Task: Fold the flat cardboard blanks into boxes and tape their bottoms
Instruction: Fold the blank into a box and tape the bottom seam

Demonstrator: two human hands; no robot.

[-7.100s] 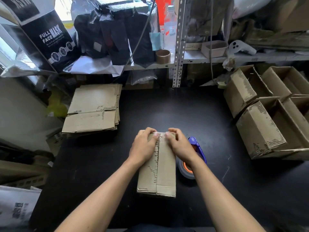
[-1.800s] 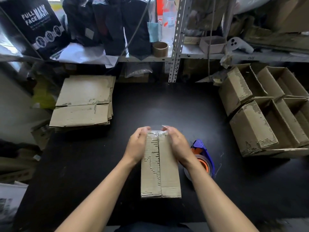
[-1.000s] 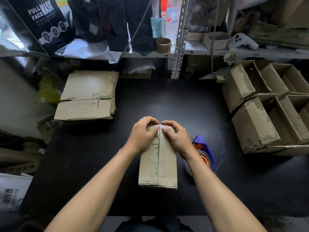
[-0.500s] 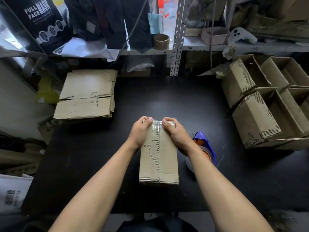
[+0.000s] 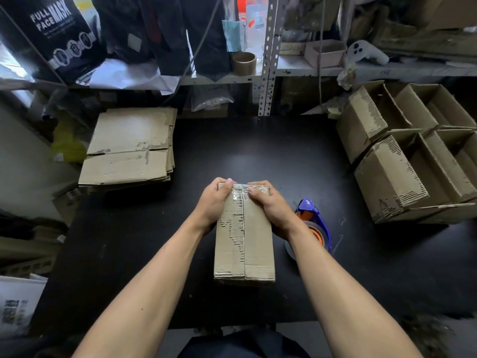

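Between my left hand (image 5: 214, 202) and right hand (image 5: 271, 206) sits the box (image 5: 245, 244) (taped seam up); both grip its far end, thumbs on top.

Packing storeroom: metal shelving (image 5: 269, 55), stacked cardboard blanks (image 5: 129, 148) (tape dispenser (image 5: 313, 220) too)

Black table (image 5: 258, 156), matte, running from near edge to metal shelving at far side. Stack of flat cardboard blanks (image 5: 129, 148) at far left. Folded box (image 5: 244, 241) standing near centre, taped seam up. Blue tape dispenser (image 5: 313, 223) just right of it. Cluster of open finished boxes (image 5: 402, 161) at far right, lying tilted against one another.
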